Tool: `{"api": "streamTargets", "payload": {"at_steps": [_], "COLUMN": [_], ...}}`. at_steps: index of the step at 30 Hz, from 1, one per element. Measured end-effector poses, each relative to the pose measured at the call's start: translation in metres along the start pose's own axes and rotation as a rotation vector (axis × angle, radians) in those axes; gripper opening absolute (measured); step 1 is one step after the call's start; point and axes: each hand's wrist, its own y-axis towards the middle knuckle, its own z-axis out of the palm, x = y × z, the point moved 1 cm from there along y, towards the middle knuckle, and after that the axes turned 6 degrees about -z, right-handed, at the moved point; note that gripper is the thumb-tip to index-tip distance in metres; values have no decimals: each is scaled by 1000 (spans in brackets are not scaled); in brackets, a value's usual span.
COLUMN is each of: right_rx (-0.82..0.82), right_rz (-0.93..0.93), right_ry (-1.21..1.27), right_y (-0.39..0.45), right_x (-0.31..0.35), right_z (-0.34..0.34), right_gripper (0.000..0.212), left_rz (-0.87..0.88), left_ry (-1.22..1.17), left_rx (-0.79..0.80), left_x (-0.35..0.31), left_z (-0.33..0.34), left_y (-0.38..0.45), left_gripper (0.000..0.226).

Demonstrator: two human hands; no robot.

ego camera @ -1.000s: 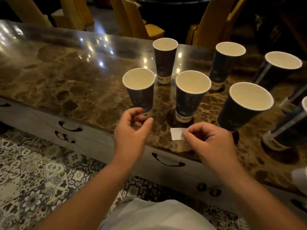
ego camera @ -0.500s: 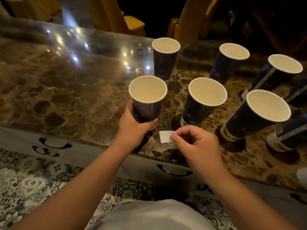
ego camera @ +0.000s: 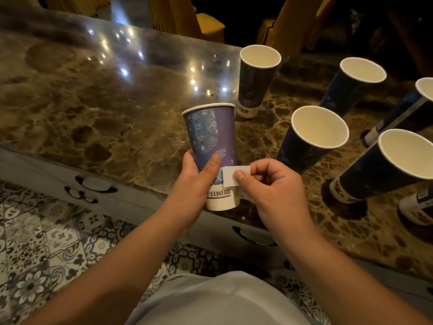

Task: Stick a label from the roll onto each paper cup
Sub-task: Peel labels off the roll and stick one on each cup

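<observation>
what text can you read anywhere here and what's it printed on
"羽网", partly hidden by the left hand: white base band of the held cup.
Print on the base band of the far cup: too blurred to read.
Label in the right hand: blank.

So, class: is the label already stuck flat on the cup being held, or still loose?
Still loose. The right hand pinches the label by one edge beside the cup, which the left hand holds.

A glossy brown marble table [ego camera: 98,109] carries several upright blue paper cups [ego camera: 256,80].
</observation>
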Motion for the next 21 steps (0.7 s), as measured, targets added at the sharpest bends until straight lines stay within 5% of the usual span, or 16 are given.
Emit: {"api": "streamTargets", "payload": {"at_steps": [8,13,18,21], "right_rx": [-21,-10,92,231], "right_rz": [6,-21,91,191], "right_ry": [5,-63,-18,152], "right_y": [-9,-17,-14,-12], "right_x": [4,7,13,13], "right_z": [5,3,-9,-14], "right_gripper": [8,11,45,47], "left_rz": [33,36,11,-16], "left_ry": [60,53,-20,-51], "left_rx": [121,169,330,467], "left_x": [5,1,-3,-6], "left_z": [-3,-8,-12,-14], "left_y": [-17,-21,-28,-33], "left_gripper": [87,80,83,95]}}
